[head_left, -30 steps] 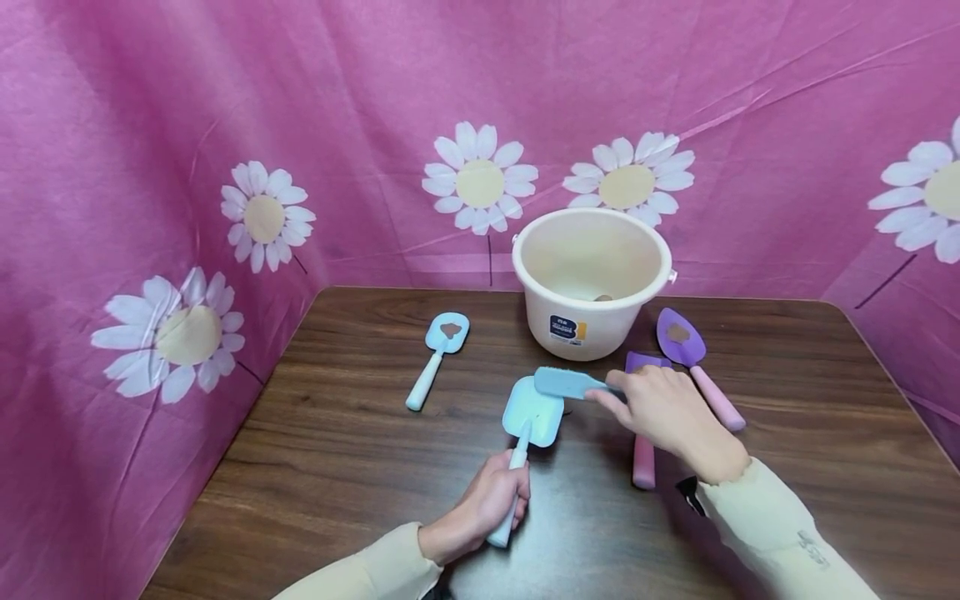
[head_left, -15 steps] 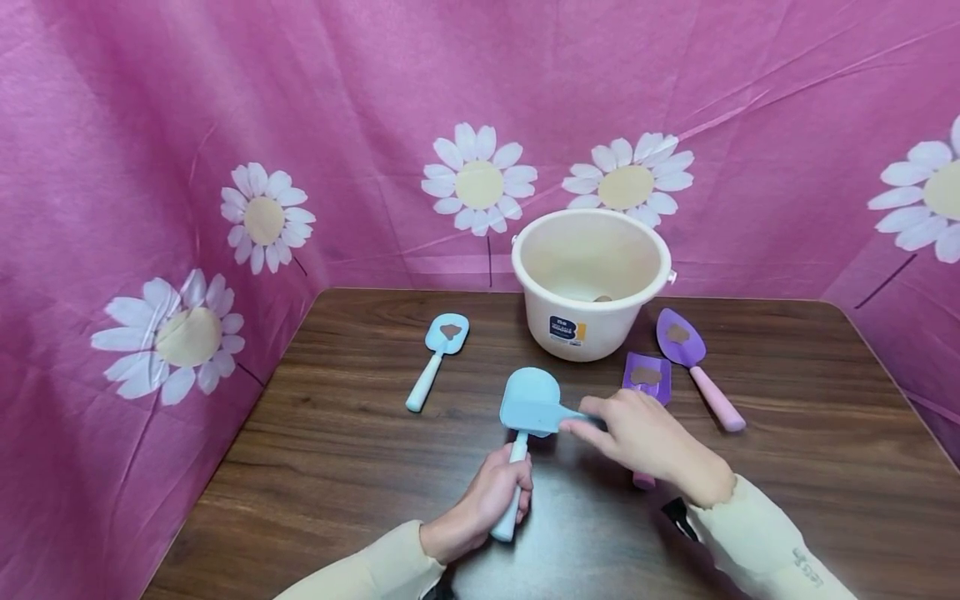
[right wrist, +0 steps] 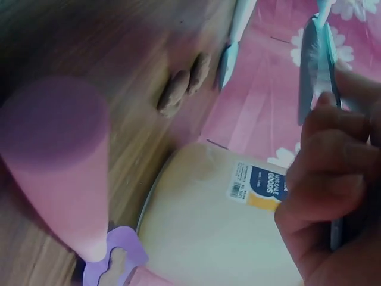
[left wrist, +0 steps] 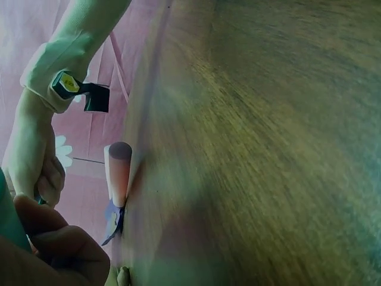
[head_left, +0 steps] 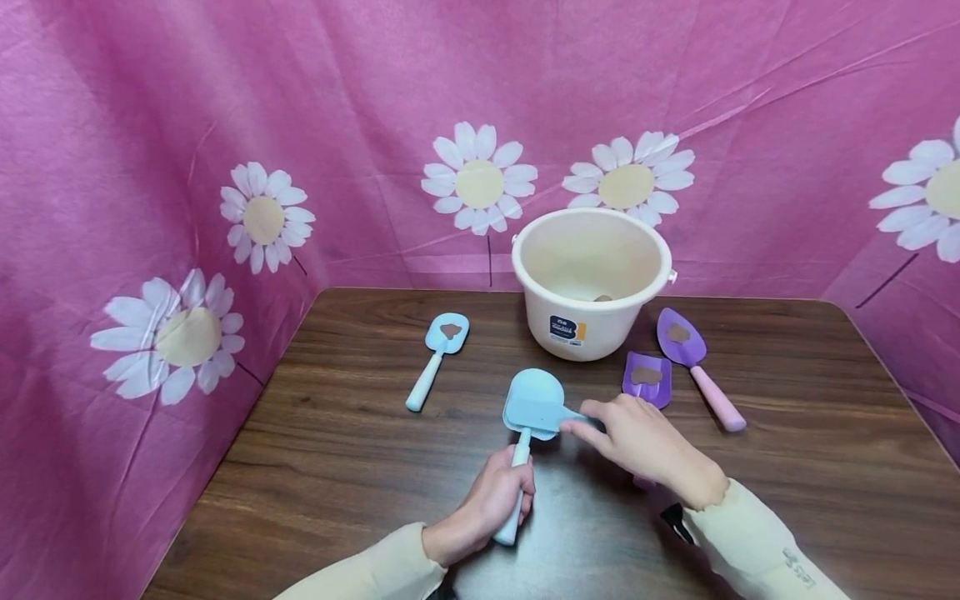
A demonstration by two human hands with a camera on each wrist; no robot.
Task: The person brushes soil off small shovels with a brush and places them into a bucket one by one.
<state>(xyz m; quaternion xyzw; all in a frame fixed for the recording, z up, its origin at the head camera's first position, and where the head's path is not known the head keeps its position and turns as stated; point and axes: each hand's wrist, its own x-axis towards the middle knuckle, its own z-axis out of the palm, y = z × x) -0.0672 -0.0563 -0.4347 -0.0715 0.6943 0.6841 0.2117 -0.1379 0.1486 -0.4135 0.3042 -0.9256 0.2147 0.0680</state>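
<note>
In the head view my left hand [head_left: 487,504] grips the white handle of a light-blue toy shovel [head_left: 522,483] above the table. My right hand [head_left: 648,437] holds a second light-blue shovel [head_left: 538,408] by its neck, fingers bent round it. Its blade lies over the first shovel's head, and most of that head is hidden. The right wrist view shows the two blue blades [right wrist: 318,65] close together, edge-on. My right palm covers the second shovel's handle. A purple shovel [head_left: 647,379] lies just beyond my right hand, its pink handle mostly hidden.
A cream bucket [head_left: 581,329] stands at the back, something small and brown inside. A blue shovel [head_left: 426,379] lies left, a purple shovel [head_left: 716,396] right; both bear brown patches. Two brown lumps [right wrist: 175,92] rest on the table in the right wrist view. Pink cloth [head_left: 375,125] hangs behind.
My right hand has come left and toward me, laying its shovel's blade over the left shovel's head. In the last half second both hands hardly move. The left grip stays the same.
</note>
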